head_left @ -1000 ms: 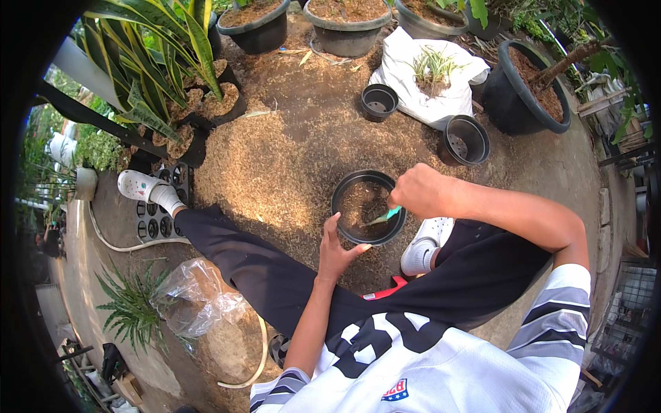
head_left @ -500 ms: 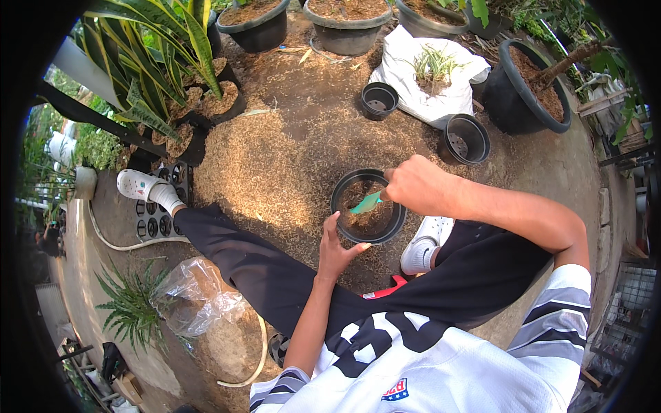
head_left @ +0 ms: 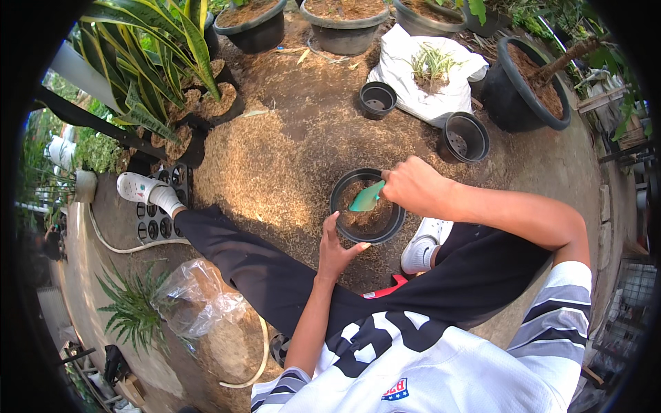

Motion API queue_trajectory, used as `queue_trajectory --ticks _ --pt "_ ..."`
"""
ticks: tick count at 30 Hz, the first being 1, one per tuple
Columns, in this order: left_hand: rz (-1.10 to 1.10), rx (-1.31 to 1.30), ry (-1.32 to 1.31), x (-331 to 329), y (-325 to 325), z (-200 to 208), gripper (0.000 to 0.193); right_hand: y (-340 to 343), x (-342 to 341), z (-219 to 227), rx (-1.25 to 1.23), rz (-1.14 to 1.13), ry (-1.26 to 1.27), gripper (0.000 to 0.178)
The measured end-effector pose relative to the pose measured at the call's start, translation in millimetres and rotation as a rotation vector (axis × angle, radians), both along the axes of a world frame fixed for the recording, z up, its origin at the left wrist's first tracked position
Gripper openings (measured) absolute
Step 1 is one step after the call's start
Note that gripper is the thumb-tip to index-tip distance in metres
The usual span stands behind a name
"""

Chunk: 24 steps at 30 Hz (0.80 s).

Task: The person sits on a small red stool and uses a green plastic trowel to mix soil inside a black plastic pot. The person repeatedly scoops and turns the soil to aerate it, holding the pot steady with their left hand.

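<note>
Between my legs stands a round black plastic pot [head_left: 392,231], part filled with brown soil [head_left: 368,221]. My right hand [head_left: 415,187] is closed round the handle of a small green trowel [head_left: 365,198], coming over the pot's far right rim. The blade sits inside the pot above the soil; whether its tip touches cannot be told. Most of the handle is hidden in my fist. My left hand [head_left: 337,249] rests against the near left side of the pot, thumb and fingers spread apart along its outside.
Two black pots [head_left: 378,100] [head_left: 463,138] stand farther off, beside a white sack [head_left: 403,76] bearing a small striped plant [head_left: 434,65]. Large planted pots [head_left: 344,34] line the back. A red-handled thing [head_left: 387,288] lies by my right leg, a clear plastic bag [head_left: 200,303] at left.
The trowel blade has turned to show more of its face and shifted slightly up, with my right hand moving a little left. My left hand stays at the pot.
</note>
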<state>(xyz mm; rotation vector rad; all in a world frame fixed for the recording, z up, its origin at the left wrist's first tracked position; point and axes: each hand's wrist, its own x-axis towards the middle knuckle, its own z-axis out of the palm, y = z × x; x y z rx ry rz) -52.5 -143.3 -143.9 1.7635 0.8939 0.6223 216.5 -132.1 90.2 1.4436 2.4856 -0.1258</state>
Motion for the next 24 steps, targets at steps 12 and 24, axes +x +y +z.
queue_trajectory --ticks 12,24 --pt "0.004 -0.022 -0.011 0.2 -0.8 -0.8 0.115 -3.9 -2.5 13.5 -0.076 0.006 -0.034 0.007" --pt "0.003 -0.013 -0.022 0.0 -0.8 -4.3 0.116 -4.1 -6.6 26.1 -0.378 -0.138 0.141 0.018"
